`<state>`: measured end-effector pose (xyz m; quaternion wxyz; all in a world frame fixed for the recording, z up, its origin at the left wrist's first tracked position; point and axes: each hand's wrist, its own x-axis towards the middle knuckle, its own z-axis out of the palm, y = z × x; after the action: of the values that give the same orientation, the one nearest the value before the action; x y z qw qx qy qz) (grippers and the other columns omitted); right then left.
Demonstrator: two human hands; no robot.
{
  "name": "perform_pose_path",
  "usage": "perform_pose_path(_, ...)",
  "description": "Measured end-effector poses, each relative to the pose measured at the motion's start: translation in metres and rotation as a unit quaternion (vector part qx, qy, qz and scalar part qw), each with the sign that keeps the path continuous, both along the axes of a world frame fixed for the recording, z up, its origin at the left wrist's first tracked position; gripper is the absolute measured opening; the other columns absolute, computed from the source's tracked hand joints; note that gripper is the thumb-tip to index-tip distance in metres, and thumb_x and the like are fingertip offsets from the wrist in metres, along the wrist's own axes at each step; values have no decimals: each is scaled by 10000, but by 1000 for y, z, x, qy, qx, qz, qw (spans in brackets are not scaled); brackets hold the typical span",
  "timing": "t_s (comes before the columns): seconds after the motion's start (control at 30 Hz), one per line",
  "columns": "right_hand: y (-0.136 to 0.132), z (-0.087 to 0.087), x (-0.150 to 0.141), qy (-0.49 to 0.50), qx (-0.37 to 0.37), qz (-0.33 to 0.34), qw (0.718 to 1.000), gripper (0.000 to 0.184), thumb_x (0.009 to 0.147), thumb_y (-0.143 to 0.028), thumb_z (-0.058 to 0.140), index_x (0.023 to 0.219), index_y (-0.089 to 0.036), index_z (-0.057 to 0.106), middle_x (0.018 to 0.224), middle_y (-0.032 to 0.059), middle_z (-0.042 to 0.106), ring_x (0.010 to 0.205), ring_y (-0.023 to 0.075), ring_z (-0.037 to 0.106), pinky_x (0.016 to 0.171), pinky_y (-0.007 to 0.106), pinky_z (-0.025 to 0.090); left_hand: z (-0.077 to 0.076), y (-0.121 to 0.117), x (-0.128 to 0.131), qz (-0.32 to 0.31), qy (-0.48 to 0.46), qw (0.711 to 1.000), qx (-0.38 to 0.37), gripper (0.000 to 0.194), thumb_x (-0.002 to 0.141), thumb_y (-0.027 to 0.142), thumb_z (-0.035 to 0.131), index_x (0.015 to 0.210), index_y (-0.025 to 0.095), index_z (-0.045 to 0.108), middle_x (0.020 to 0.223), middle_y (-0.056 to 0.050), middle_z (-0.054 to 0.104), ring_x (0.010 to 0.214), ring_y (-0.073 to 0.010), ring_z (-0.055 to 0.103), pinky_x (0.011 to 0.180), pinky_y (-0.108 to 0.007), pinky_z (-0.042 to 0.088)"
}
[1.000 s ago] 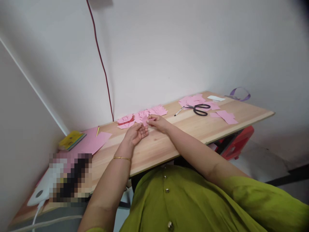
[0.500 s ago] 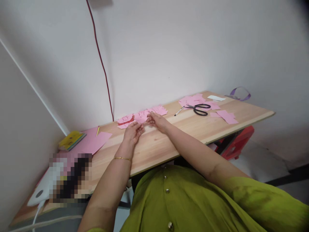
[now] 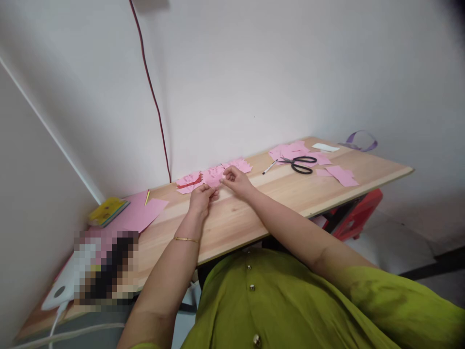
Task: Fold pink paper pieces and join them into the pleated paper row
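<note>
My left hand (image 3: 202, 198) is closed in a pinch low over the wooden table, its fingertips toward my right hand. What it pinches, if anything, is too small to make out. My right hand (image 3: 236, 181) is also pinched, a short way to the right and slightly farther off. A tiny pale spot shows at its fingertips, and I cannot tell what it is. Just behind both hands lies a row of cut pink paper pieces (image 3: 212, 175) with jagged edges. The leftmost piece carries a red strip (image 3: 190, 183). My hands partly cover the row.
Black-handled scissors (image 3: 303, 165) and a pen (image 3: 270, 167) lie right, by pink paper scraps (image 3: 290, 149). A white strip (image 3: 326, 147) is behind them. At left are pink sheets (image 3: 152, 213), a yellow pencil (image 3: 147, 197) and a yellow packet (image 3: 108, 211). A red stool (image 3: 358, 215) stands below.
My left hand has shifted slightly right and its fingers have curled in more. My right hand has turned a little, its fingertips still near the left ones. The things on the table have stayed put.
</note>
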<state>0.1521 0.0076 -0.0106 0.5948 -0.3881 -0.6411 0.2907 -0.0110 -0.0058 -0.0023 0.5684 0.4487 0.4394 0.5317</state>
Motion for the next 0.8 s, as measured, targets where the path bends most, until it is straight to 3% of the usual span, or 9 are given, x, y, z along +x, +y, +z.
perform_pose_path(0.1, -5, 5, -1, -77, 86, -54, 992, 111, 804, -290, 605, 837, -184, 612, 834, 35, 581, 776, 155, 521, 730, 295, 421, 1, 1, 0, 24, 10, 1000, -3, 270, 591, 157, 791, 606, 136, 522, 595, 5, 599, 577, -101, 612, 602, -239, 544)
perform_pose_path(0.3, -9, 6, -5, -225, 163, -43, 960, 133, 867, -237, 567, 865, -176, 686, 885, 89, 626, 892, 200, 554, 842, 343, 425, 1, -1, 3, 18, 28, 999, 11, 245, 560, 179, 825, 652, 118, 606, 664, -20, 647, 594, -103, 616, 638, -256, 541)
perform_pose_path(0.43, -5, 3, -6, -237, 165, -70, 955, 149, 874, -276, 586, 896, -176, 693, 897, 94, 618, 907, 212, 545, 849, 355, 420, 0, -2, 5, 21, 34, 998, 43, 220, 556, 199, 831, 640, 126, 641, 625, -6, 635, 586, -104, 598, 638, -253, 525)
perform_pose_path(0.8, -11, 7, -7, -298, 136, -48, 944, 118, 864, -231, 591, 881, -181, 697, 969, 94, 577, 969, 233, 477, 856, 370, 367, -4, 2, 4, 44, 65, 995, 65, 124, 578, 130, 766, 670, 141, 684, 619, -10, 660, 589, -115, 598, 640, -248, 494)
